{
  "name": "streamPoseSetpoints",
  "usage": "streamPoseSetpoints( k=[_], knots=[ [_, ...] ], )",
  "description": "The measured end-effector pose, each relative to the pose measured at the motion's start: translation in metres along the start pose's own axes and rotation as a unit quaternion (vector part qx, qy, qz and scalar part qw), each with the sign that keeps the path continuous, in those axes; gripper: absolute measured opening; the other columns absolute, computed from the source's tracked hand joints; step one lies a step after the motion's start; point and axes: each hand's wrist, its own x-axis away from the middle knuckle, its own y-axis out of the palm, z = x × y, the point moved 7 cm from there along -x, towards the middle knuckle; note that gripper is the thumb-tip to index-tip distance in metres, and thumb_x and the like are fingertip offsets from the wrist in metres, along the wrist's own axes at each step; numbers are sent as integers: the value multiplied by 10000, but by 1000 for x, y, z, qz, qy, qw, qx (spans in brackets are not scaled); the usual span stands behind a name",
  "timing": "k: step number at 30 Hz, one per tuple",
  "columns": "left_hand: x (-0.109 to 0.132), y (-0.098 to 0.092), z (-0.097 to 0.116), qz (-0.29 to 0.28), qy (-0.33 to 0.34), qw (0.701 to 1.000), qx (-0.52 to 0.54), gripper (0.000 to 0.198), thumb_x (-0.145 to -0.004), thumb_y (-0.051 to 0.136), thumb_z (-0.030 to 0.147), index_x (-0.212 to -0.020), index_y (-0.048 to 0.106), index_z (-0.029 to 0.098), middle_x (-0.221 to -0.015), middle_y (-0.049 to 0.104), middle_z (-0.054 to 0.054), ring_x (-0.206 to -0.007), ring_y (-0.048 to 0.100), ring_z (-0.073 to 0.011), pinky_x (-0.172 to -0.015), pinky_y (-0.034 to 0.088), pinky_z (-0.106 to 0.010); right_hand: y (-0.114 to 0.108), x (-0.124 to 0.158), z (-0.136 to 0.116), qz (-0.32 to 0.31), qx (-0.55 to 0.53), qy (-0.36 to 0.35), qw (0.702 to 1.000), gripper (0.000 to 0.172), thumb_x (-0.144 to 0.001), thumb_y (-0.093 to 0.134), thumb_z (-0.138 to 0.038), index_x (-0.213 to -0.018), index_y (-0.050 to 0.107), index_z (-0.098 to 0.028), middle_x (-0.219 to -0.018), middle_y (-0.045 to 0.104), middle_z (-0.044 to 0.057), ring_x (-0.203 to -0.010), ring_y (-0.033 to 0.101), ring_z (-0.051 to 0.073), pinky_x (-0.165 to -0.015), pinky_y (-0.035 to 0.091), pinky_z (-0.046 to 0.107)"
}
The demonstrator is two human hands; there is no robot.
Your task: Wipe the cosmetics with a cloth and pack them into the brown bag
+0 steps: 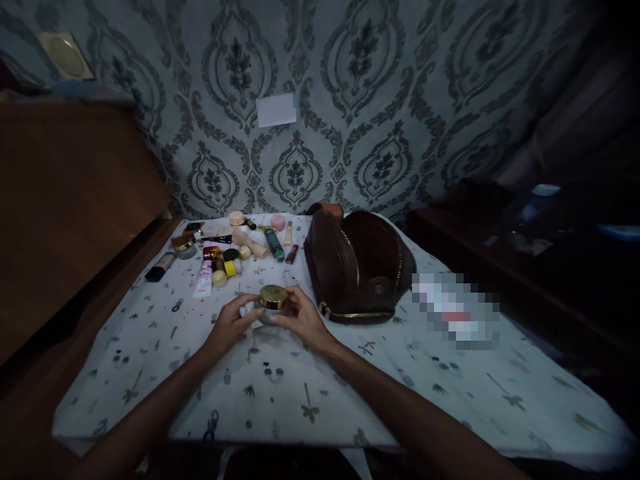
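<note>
Between my two hands is a clear cosmetic jar (pixel 273 297) with a shiny gold lid, upright at the middle of the table. My left hand (pixel 237 316) grips its left side, thumb toward the front. Around its right side are the fingers of my right hand (pixel 301 316). Whether the jar's base touches the cloth is hard to make out. Just right of my hands sits a dark brown toiletry bag (pixel 350 267), its zipped top gaping wide. Beyond my left hand lie several cosmetics, among them a pink-and-white tube (pixel 203 280) and a green tube (pixel 274 245).
A patterned white cloth (pixel 280 407) covers the table. At the left rear are a glass jar with a gold lid (pixel 185 245) and a black-capped bottle (pixel 161 267). A blurred-out packet (pixel 455 310) lies right of the bag. A brown wooden panel (pixel 75 213) borders the left side.
</note>
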Motion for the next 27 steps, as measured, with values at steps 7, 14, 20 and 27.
streamPoseSetpoints(
  k=[7, 14, 20, 27],
  knots=[
    [5, 5, 28, 39, 88, 985, -145, 403, -857, 598, 424, -1193, 618, 201, -1121, 661, -90, -1051, 620, -267, -892, 501, -371, -2, 2, -7, 27, 209, -72, 975, 526, -607, 831, -258, -1079, 608, -191, -1020, 636, 40, -942, 587, 209, -840, 468, 339],
    [10, 20, 48, 41, 215, 938, -269, 352, -918, 489, 495, -1097, 655, 241, -1004, 717, -73, -913, 689, -239, -771, 542, -306, 1, 5, -11, -5, 335, -151, 930, 626, -549, 869, -258, -1123, 630, -195, -1016, 645, 56, -977, 586, 253, -886, 461, 377],
    [-9, 17, 56, -22, 114, 960, -256, 347, -912, 440, 543, -928, 618, 245, -803, 708, 0, -733, 674, -207, -679, 511, -280, 6, 2, -12, -82, 347, -153, 922, 615, -586, 880, -350, -1117, 625, -175, -1081, 678, 76, -1025, 620, 252, -930, 466, 357],
    [-39, 10, 49, -29, 44, 992, -113, 431, -777, 540, 624, -752, 661, 211, -802, 707, -39, -825, 668, -247, -727, 540, -306, 16, 10, -17, -163, 184, -88, 965, 710, -511, 915, -377, -1150, 661, -200, -1116, 702, 40, -1029, 651, 211, -914, 492, 286]
  ],
)
